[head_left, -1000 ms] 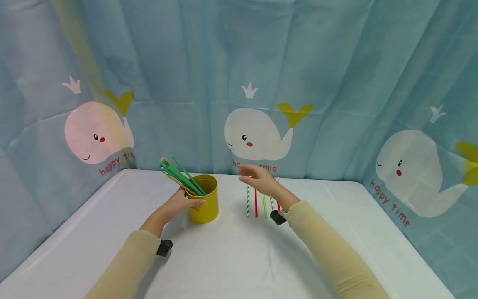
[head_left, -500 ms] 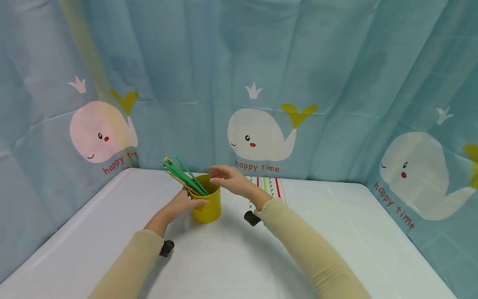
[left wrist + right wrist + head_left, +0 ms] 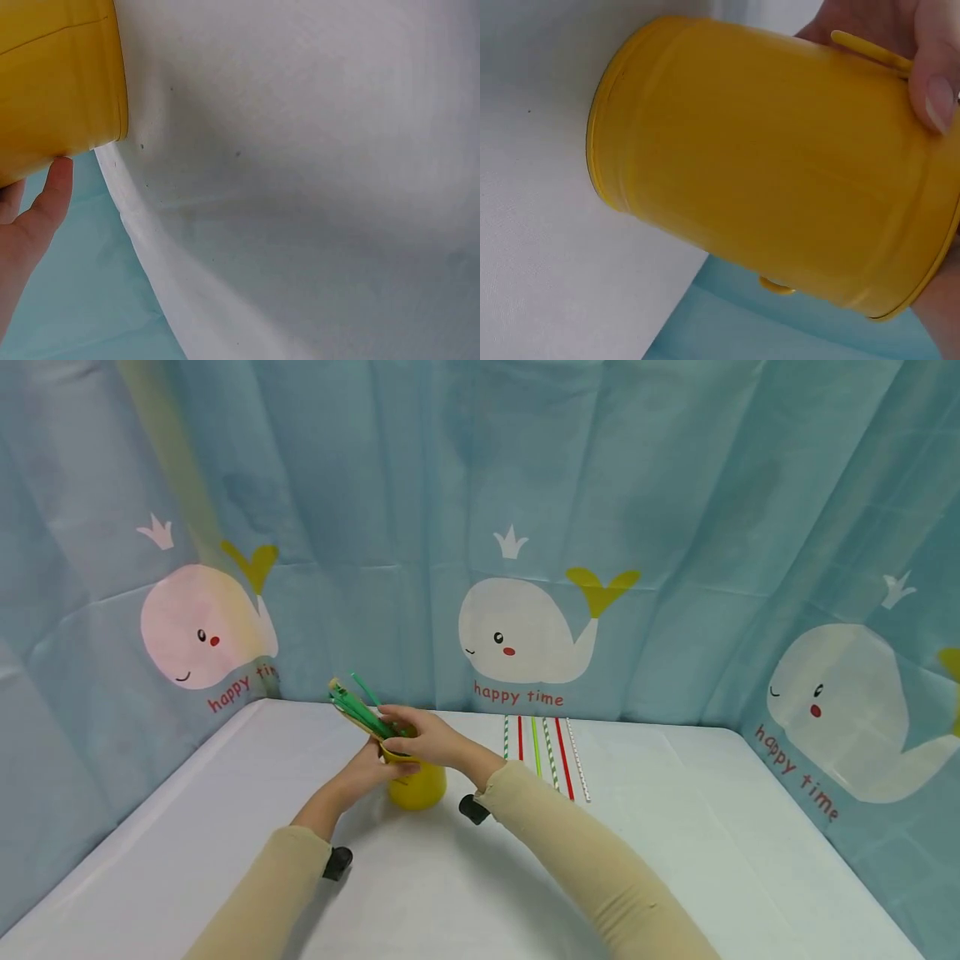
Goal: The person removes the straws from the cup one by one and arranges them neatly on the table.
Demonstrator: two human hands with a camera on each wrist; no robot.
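A yellow bucket (image 3: 417,787) stands on the table, its side filling much of the right wrist view. My left hand (image 3: 362,777) grips it from the left, thumb over the near side by the rim; in the left wrist view fingers (image 3: 52,191) touch its wall. Several green straws (image 3: 352,706), with a tan one among them, lean out of the bucket to the left. My right hand (image 3: 426,737) is over the bucket's mouth, fingers and thumb at the straws. Whether it pinches any is hidden.
Several straws (image 3: 551,752), striped, red, lime green and pale patterned, lie in a row on the white table (image 3: 675,827) right of the bucket. A blue curtain (image 3: 405,610) with whale prints hangs behind the table and along its sides.
My right hand has moved left from above the row of straws to the bucket's mouth, uncovering the row. My left hand has stayed on the bucket.
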